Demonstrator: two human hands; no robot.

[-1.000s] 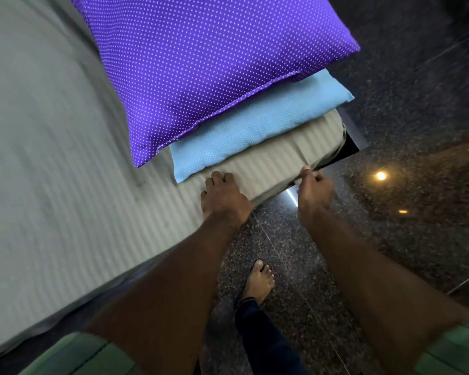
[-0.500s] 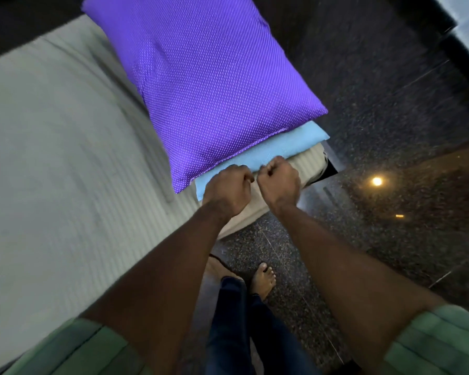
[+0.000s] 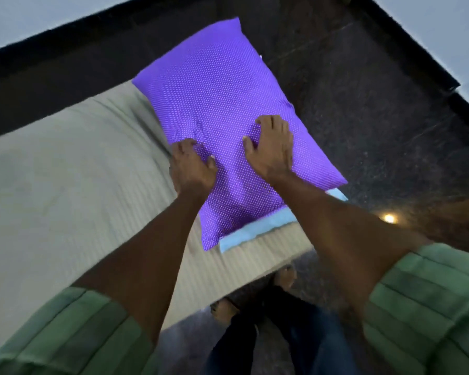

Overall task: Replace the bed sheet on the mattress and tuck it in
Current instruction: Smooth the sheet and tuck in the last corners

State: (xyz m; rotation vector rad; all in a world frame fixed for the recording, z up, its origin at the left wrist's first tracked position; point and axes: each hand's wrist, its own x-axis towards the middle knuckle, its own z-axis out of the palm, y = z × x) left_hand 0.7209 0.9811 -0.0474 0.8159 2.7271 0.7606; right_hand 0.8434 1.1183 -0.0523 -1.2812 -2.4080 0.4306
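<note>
— Since the pale striped bed sheet [image 3: 65,190] already lies flat over the mattress, how much of the job would you call done?

— Most of it, I judge. The sheet covers all the mattress that shows, with only soft creases on the side of the purple pillow [image 3: 217,109] away from the floor. Along the edge nearest the person's feet it drops over the side, but whether it is tucked under there cannot be seen.

— And the hands?

— Both rest on top of the purple pillow. The left hand [image 3: 191,169] sits near that pillow's sheet-side edge, its fingers bent and digging into the cover; whether it has a real pinch of the fabric I cannot tell. The right hand [image 3: 271,150] lies flatter beside it, fingers spread and pressing, gripping nothing. The cover dents under both.

— So what is left?

— By the look of it, settling the pillows, then perhaps checking the tuck along the hidden edges.

— What else is around?

— Beneath the purple pillow lies a light blue pillow [image 3: 255,228], showing only as a strip at its near end. Beyond the purple pillow runs a dark headboard [image 3: 65,47], and on its far side from the sheet a dark speckled floor [image 3: 363,117] with a bright spot of reflected light [image 3: 389,218].

— Anything in the way?

— Only the stacked pillows: they sit on the corner of the sheet, so any tucking there means lifting them.
</note>
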